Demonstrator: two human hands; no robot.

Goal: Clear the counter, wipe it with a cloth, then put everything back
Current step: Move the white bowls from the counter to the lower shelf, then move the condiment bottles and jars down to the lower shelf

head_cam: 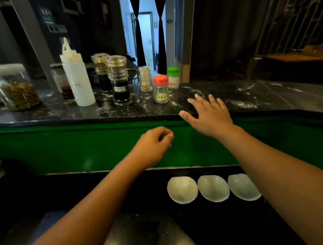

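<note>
Right hand point(210, 115) reached over the front edge of the counter point(120, 112), palm down, fingers straight and spread, thumb out to the left along that edge. Could not tell whether the fingertips touched the counter top. Right forearm bare, stretched long toward the counter. Left hand point(154, 146) was short of the counter, below its front edge, fingers curled in toward the thumb, nothing seen in them. Left forearm bare, angled up toward the counter.

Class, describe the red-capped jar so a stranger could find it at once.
On the speckled counter, find the bottles. At their right end, nearest the right hand, stands a small clear jar. Only its cap is orange-red; its neighbour's is green.
</note>
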